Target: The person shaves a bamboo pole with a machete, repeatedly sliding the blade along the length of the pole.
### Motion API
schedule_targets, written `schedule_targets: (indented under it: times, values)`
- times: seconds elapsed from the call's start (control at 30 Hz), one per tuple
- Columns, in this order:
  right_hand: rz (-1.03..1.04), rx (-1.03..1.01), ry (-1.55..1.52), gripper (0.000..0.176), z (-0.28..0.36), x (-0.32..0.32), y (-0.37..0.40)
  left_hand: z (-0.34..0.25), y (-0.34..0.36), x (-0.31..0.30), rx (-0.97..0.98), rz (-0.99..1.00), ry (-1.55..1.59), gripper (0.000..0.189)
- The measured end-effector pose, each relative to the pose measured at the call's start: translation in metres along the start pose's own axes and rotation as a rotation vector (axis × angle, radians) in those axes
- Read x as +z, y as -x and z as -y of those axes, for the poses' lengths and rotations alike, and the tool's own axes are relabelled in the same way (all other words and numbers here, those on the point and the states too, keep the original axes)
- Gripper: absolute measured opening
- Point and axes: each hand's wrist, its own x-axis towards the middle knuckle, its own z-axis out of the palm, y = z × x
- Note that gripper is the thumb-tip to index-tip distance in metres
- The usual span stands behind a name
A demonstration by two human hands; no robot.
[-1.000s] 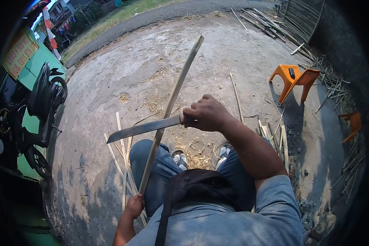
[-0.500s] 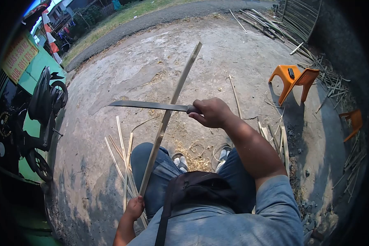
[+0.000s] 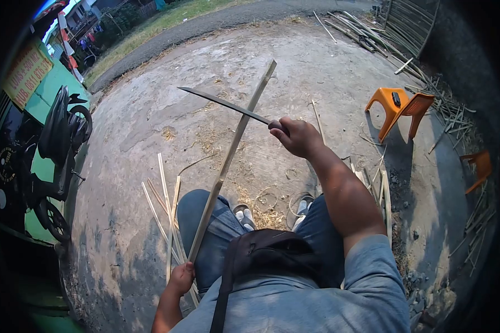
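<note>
My left hand point(image 3: 181, 278) is closed around the lower end of a long bamboo strip point(image 3: 223, 171), which slants up and away over my left thigh. In my right hand point(image 3: 298, 136) is the dark handle of a machete point(image 3: 222, 102). Its long blade points up and to the left and crosses the upper part of the strip in this view. Several cut strips point(image 3: 162, 205) lean beside my left leg, near the left hand. Pale shavings point(image 3: 264, 213) lie on the ground between my feet.
An orange plastic chair point(image 3: 397, 111) with a small black object point(image 3: 395, 99) on it stands to the right. More strips point(image 3: 384, 200) are by my right leg. Bamboo poles point(image 3: 355, 36) lie at the far right. A parked motorcycle point(image 3: 58, 150) is at the left.
My right hand has moved up and slightly right, taking the machete farther along the strip toward its far end. The blade is now more tilted. My left hand keeps its hold, nearly still.
</note>
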Motion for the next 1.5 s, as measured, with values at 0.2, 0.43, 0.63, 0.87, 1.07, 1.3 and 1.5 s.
schedule_targets:
  times: [0.2, 0.43, 0.63, 0.87, 1.07, 1.3, 1.5]
  values:
    - [0.073, -0.235, -0.022, 0.039, 0.02, -0.002, 0.009, 0.009, -0.005, -0.001, 0.008, 0.027, 0.02, 0.066]
    - [0.264, -0.541, 0.057, 0.04, 0.065, 0.012, 0.016, 0.013, -0.005, 0.0, 0.043, 0.009, 0.009, 0.067]
    - [0.027, -0.29, -0.032, 0.037, 0.014, 0.004, 0.002, 0.008, -0.004, 0.002, 0.062, -0.002, 0.008, 0.067]
    - [0.078, -0.131, -0.042, 0.041, 0.005, 0.0, 0.003, 0.001, -0.003, 0.0, -0.026, 0.022, 0.041, 0.068]
    - [0.197, -0.435, 0.023, 0.041, 0.046, 0.002, 0.015, 0.009, -0.003, 0.002, 0.06, -0.028, -0.051, 0.067]
    - [0.058, -0.218, -0.052, 0.039, 0.012, -0.01, 0.002, 0.009, -0.002, 0.007, 0.148, -0.106, -0.167, 0.068]
    - [0.141, -0.062, -0.046, 0.042, 0.01, -0.024, 0.003, -0.005, 0.004, 0.011, 0.172, -0.171, -0.267, 0.07]
